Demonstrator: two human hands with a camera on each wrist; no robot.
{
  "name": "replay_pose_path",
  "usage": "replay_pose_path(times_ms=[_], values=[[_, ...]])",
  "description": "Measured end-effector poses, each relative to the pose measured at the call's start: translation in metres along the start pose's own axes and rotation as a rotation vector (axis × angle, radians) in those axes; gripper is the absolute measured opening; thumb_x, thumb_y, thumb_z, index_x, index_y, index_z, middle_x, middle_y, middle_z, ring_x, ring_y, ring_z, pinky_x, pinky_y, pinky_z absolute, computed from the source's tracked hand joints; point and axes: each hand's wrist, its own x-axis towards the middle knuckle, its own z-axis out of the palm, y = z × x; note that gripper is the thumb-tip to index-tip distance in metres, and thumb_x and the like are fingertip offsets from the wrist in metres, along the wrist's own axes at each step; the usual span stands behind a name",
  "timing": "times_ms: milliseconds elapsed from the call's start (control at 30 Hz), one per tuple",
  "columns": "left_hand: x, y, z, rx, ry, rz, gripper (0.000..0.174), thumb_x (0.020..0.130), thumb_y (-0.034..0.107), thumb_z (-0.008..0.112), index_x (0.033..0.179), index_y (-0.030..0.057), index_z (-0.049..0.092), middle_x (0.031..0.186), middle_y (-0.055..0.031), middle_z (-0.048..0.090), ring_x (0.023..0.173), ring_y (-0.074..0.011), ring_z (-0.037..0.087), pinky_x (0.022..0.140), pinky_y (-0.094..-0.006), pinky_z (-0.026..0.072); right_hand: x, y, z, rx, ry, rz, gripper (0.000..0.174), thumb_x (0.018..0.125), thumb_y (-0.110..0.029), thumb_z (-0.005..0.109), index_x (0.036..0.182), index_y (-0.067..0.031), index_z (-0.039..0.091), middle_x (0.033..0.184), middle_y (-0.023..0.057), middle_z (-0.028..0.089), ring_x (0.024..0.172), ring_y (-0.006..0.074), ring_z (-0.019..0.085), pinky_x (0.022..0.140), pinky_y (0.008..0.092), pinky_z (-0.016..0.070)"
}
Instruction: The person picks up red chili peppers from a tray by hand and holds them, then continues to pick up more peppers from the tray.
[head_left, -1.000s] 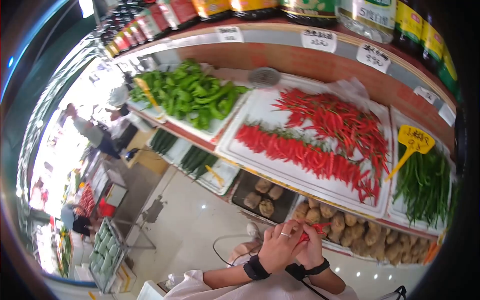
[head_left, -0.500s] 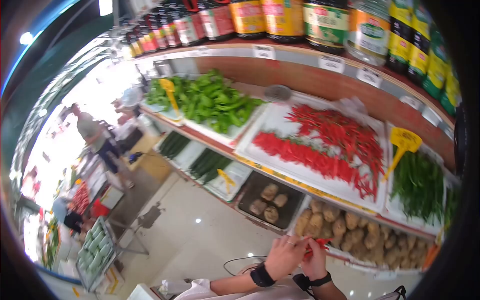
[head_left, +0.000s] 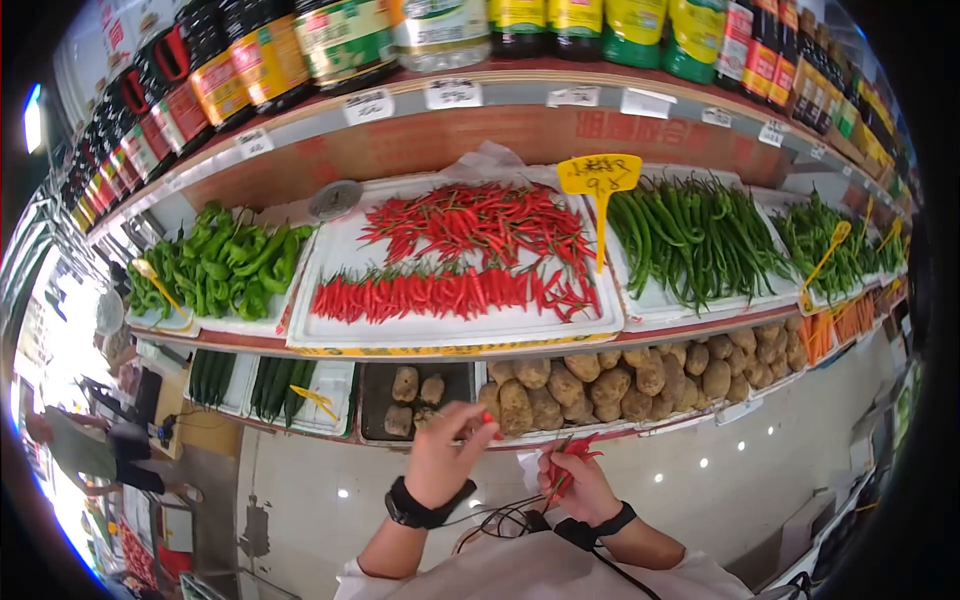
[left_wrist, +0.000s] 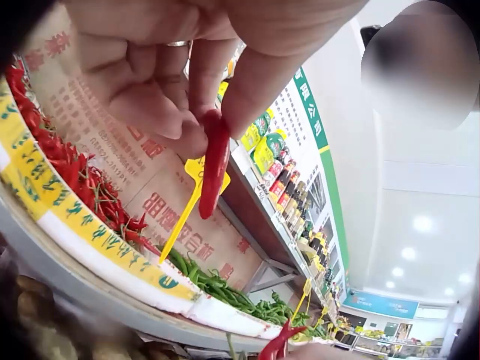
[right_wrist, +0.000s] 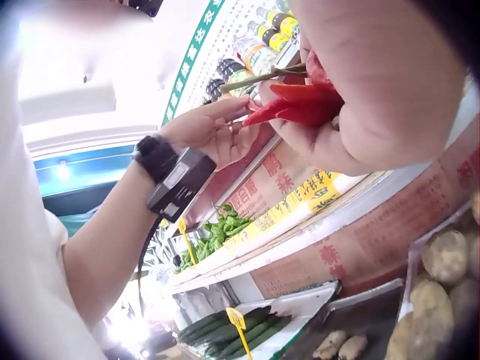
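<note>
In the head view the left hand [head_left: 440, 458] pinches a single red chili [head_left: 490, 421] by its end; the left wrist view shows that chili [left_wrist: 215, 161] hanging from thumb and fingertips. To its right, the right hand [head_left: 585, 488] grips a small bunch of red chilies [head_left: 567, 470], whose green stems stick out past the fingers in the right wrist view. The hands are apart. Beyond them, on the shelf, a white tray [head_left: 400, 334] bears a loose heap of red chilies [head_left: 480, 220] at the back and a neat row of them [head_left: 420, 295] in front.
Green peppers [head_left: 225, 265] lie left of the tray, long green chilies [head_left: 690, 235] right of it. Below are cucumbers [head_left: 272, 385], a dark tray of a few tubers [head_left: 404, 385] and potatoes [head_left: 610, 390]. A yellow price sign [head_left: 600, 175] stands upright; bottles [head_left: 345, 45] line the upper shelf.
The view has swung right, showing more shelf. The hands, close together before, have moved apart, with one chili in the left and the bunch in the right.
</note>
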Motion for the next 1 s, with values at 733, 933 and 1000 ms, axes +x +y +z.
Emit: replay_pose_path(times_ms=[733,933,1000], values=[[0.246,-0.034,0.084,0.772,-0.071,-0.165,0.018,0.08,0.019,0.071,0.081,0.0031,0.062,0.072,-0.0135,0.065,0.07,-0.03,0.065,0.065,-0.0395,0.0504,0.057,-0.112,-0.077,-0.021,-0.416,0.274,0.02,0.095,-0.01,0.051,0.112,-0.0003,0.055,0.088,0.0092,0.059,0.077,0.0186,0.058,0.071,0.0331,0.0494],[0.241,-0.047,0.083,0.882,-0.01,-0.125,0.016,0.079,0.019,0.071,0.081,0.0054,0.062,0.072,-0.0127,0.065,0.071,-0.0322,0.065,0.065,-0.042,0.0511,0.063,-0.122,-0.074,-0.057,-0.409,0.303,0.02,0.096,-0.01,0.05,0.113,-0.0015,0.055,0.089,0.0093,0.059,0.077,0.0187,0.057,0.075,0.0365,0.0514],[0.237,-0.047,0.082,0.877,0.0,-0.121,0.017,0.08,0.02,0.071,0.082,0.0053,0.062,0.073,-0.013,0.064,0.071,-0.0327,0.064,0.064,-0.0426,0.0506,0.065,-0.127,-0.07,0.007,-0.442,0.305,0.019,0.096,-0.009,0.051,0.114,-0.0027,0.054,0.091,0.0097,0.059,0.082,0.0195,0.059,0.077,0.0382,0.0517]])
